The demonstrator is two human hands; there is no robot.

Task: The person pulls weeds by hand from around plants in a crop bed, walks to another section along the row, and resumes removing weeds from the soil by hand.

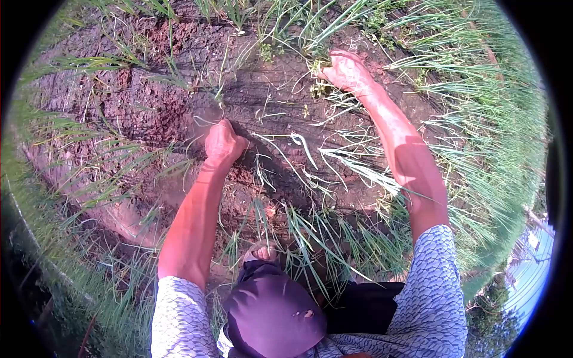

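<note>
The low leafy plants [320,89] sit in soil [170,113] against our right hand [346,71], its fingers curled, grip unclear; we judge them light, soft, easily torn, best pinched low. Our left hand [224,143] is fisted, contents hidden.

Btm R edge: dk trees [490,325], blue sky [530,285] adj.

- Cannot see inside the balled left hand [223,143].
- Cannot make out fingertips of the right hand [348,73] beside leaves [317,65].
- Cannot follow sleeves [182,319] past near edge.
</note>
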